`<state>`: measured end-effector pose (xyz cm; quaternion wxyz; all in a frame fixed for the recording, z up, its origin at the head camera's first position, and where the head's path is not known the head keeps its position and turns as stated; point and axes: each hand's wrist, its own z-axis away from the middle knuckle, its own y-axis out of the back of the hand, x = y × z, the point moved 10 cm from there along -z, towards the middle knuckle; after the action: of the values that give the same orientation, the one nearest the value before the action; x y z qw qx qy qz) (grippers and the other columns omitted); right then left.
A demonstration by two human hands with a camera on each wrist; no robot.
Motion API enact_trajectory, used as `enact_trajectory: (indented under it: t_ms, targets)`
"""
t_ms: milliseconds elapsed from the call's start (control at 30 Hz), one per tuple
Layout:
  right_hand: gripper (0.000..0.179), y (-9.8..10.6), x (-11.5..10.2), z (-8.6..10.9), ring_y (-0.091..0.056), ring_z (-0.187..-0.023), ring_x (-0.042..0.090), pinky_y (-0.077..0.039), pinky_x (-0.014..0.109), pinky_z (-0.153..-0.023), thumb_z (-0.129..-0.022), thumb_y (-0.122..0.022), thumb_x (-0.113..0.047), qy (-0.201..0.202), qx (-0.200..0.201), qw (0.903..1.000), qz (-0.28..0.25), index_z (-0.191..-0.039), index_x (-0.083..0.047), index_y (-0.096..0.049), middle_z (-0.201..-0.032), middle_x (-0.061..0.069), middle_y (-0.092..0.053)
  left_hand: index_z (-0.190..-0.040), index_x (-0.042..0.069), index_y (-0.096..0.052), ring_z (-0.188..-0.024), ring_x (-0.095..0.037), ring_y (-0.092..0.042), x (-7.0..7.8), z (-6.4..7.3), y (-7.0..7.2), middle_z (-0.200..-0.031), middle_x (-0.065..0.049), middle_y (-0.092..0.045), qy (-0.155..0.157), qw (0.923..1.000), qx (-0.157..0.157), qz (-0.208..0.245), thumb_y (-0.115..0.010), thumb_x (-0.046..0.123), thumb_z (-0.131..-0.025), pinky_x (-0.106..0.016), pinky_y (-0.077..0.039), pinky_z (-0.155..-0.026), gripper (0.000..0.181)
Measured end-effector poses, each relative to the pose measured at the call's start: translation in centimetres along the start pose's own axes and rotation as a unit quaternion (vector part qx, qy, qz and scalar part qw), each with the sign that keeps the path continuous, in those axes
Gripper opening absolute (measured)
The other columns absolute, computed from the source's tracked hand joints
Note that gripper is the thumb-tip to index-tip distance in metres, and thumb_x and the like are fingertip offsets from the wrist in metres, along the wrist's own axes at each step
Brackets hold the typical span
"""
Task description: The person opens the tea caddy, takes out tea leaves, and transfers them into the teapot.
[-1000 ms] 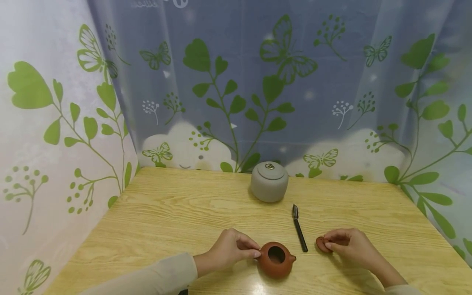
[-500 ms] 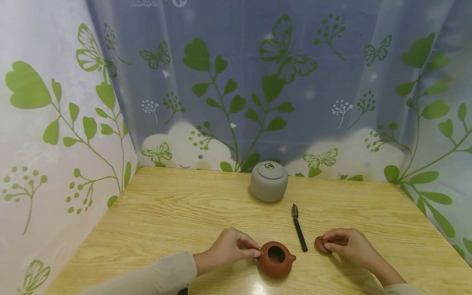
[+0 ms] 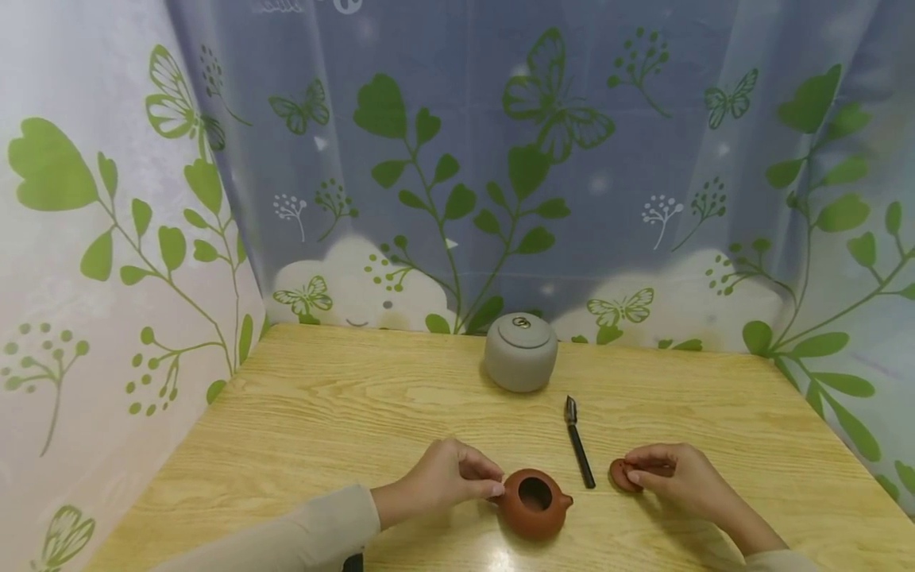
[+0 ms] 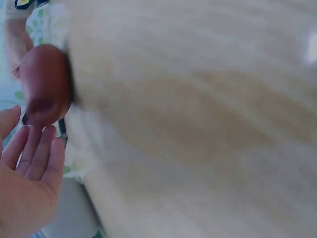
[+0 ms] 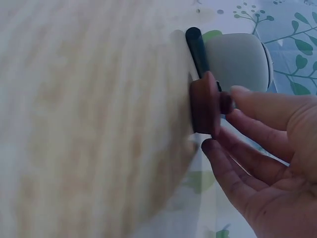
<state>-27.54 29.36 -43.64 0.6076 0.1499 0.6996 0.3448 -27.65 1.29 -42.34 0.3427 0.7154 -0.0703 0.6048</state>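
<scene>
A reddish-brown clay teapot [image 3: 534, 522] stands lidless on the table, its round opening facing up and its spout toward the right. My left hand [image 3: 446, 481] is at the handle side; in the left wrist view its fingers [image 4: 39, 156] reach out nearly straight beside the handle [image 4: 37, 111], with the thumb apart. To the right, my right hand [image 3: 686, 477] pinches the teapot lid [image 3: 622, 475] by its knob between thumb and fingers. The right wrist view shows this lid [image 5: 204, 106] close over the table, its underside toward the wood.
A black-handled pen-like tool with a metal tip [image 3: 581, 445] lies between teapot and lid. Farther back stands a grey lidded jar [image 3: 522, 361] near the table's rear edge. Patterned curtains [image 3: 457, 159] enclose the wooden table [image 3: 343, 389] at the back and sides.
My left hand has drawn back slightly from the teapot's handle, and more of the handle shows. The right hand with the lid has hardly moved.
</scene>
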Motion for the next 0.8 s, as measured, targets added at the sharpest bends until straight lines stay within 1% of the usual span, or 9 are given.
enact_trajectory:
  t_ms: [100,167,233,333,433,567,633,733,800]
  targets:
    - [0.036,0.6,-0.7,-0.3,-0.066,-0.098,0.024,-0.056,0.03,-0.079,-0.09,-0.068,-0.022,0.005,0.012,0.9999,0.011,-0.114,0.004,-0.066,-0.111,0.019,-0.068,-0.105,0.002,-0.073,-0.088,-0.012,-0.069,0.5,-0.7,0.9,-0.098,-0.005,-0.073,-0.008,0.9996,0.0,-0.027,-0.076,0.019,-0.084,-0.017,-0.053,-0.076,0.027]
    - [0.038,1.2,-1.5,-0.7,-0.064,-0.102,0.034,-0.056,0.035,-0.082,-0.09,-0.068,-0.023,0.015,0.027,0.9993,0.023,-0.116,0.005,-0.065,-0.113,0.02,-0.067,-0.112,0.002,-0.07,-0.094,-0.017,-0.069,0.9,-1.4,1.8,-0.104,-0.009,-0.072,-0.016,0.9987,0.006,-0.047,-0.075,0.021,-0.085,-0.019,-0.053,-0.078,0.034]
    - [0.038,1.9,-2.4,-1.3,-0.061,-0.107,0.04,-0.055,0.038,-0.084,-0.091,-0.068,-0.022,0.025,0.045,0.9982,0.031,-0.118,0.004,-0.064,-0.117,0.021,-0.065,-0.119,0.002,-0.066,-0.101,-0.023,-0.067,1.3,-2.2,2.7,-0.111,-0.013,-0.069,-0.024,0.9976,0.013,-0.063,-0.075,0.022,-0.085,-0.022,-0.054,-0.081,0.04]
    - [0.039,2.9,-3.5,-2.3,-0.058,-0.112,0.041,-0.054,0.041,-0.086,-0.091,-0.067,-0.023,0.035,0.068,0.9961,0.043,-0.122,0.001,-0.063,-0.122,0.021,-0.062,-0.127,0.004,-0.061,-0.115,-0.027,-0.061,1.7,-3.6,4.1,-0.123,-0.013,-0.064,-0.025,0.9951,0.029,-0.091,-0.075,0.026,-0.085,-0.029,-0.053,-0.088,0.049]
    - [0.041,3.5,-4.5,-3.5,-0.055,-0.116,0.041,-0.052,0.046,-0.09,-0.092,-0.066,-0.026,0.043,0.083,0.9945,0.046,-0.125,-0.001,-0.062,-0.127,0.021,-0.059,-0.134,0.005,-0.055,-0.125,-0.029,-0.053,1.8,-4.8,5.3,-0.134,-0.013,-0.056,-0.019,0.9911,0.036,-0.127,-0.075,0.03,-0.085,-0.037,-0.051,-0.094,0.059]
    - [0.045,3.9,-5.6,-5.0,-0.051,-0.121,0.041,-0.048,0.05,-0.094,-0.092,-0.066,-0.03,0.048,0.09,0.9936,0.049,-0.129,-0.005,-0.059,-0.133,0.02,-0.055,-0.142,0.008,-0.047,-0.129,-0.033,-0.047,1.5,-6.3,6.7,-0.144,-0.012,-0.047,0.001,0.985,0.04,-0.167,-0.075,0.036,-0.083,-0.045,-0.048,-0.096,0.071]
    - [0.047,3.9,-6.2,-5.7,-0.049,-0.123,0.04,-0.047,0.051,-0.096,-0.092,-0.066,-0.032,0.049,0.09,0.9935,0.049,-0.131,-0.006,-0.058,-0.135,0.019,-0.054,-0.144,0.009,-0.045,-0.128,-0.035,-0.047,1.4,-6.9,7.4,-0.146,-0.014,-0.044,0.01,0.9832,0.047,-0.176,-0.077,0.038,-0.082,-0.047,-0.047,-0.097,0.075]
    - [0.051,3.9,-7.1,-6.7,-0.046,-0.126,0.04,-0.045,0.052,-0.099,-0.092,-0.066,-0.033,0.05,0.089,0.9938,0.043,-0.133,-0.006,-0.056,-0.137,0.02,-0.051,-0.145,0.011,-0.043,-0.132,-0.035,-0.043,1.3,-7.6,8.3,-0.148,-0.013,-0.041,0.02,0.9811,0.063,-0.182,-0.078,0.04,-0.08,-0.049,-0.042,-0.102,0.08]
    - [0.053,3.8,-7.6,-7.4,-0.044,-0.127,0.041,-0.043,0.052,-0.1,-0.092,-0.065,-0.035,0.048,0.088,0.9942,0.04,-0.135,-0.006,-0.054,-0.139,0.021,-0.049,-0.146,0.011,-0.042,-0.135,-0.034,-0.039,1.4,-8.1,8.8,-0.149,-0.013,-0.04,0.017,0.98,0.073,-0.184,-0.079,0.041,-0.079,-0.049,-0.038,-0.106,0.082]
